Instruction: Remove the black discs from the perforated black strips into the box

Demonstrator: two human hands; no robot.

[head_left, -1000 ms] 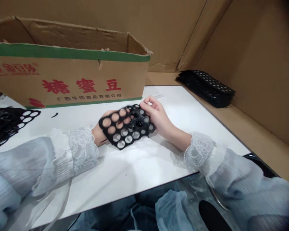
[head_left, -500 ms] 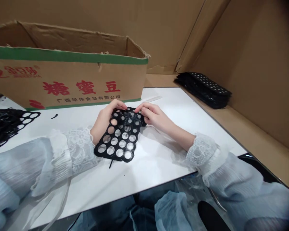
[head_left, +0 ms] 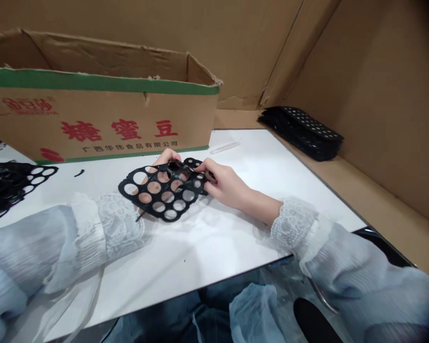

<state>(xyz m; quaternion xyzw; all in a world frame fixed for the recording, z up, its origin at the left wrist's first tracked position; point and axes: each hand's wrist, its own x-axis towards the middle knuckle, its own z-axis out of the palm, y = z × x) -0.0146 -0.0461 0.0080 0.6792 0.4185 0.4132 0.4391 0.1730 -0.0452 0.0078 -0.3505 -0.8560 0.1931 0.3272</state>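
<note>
A thin black sheet full of round holes (head_left: 157, 196) is held tilted above the white table, its wider part swung out to the left. Dark material is bunched at its upper middle, and a small holed flap shows by the right fingers. Behind the sheet, my left hand (head_left: 167, 156) grips its upper edge; most of its fingers are hidden, though skin shows through the holes. Thumb and fingers of my right hand (head_left: 223, 182) pinch the sheet's right end. A thin black strip hangs from the lower left edge.
A large open cardboard box (head_left: 128, 107) with a green rim stands at the back left. Holed black scraps (head_left: 7, 186) lie at the left. A stack of black dotted sheets (head_left: 303, 133) rests at the right, by a cardboard wall. A clear strip (head_left: 224, 148) lies behind my hands.
The sheet has turned, its near end swinging left and up off its earlier position. My left hand has gone further behind it. My right hand has shifted slightly left and stays pinched.
</note>
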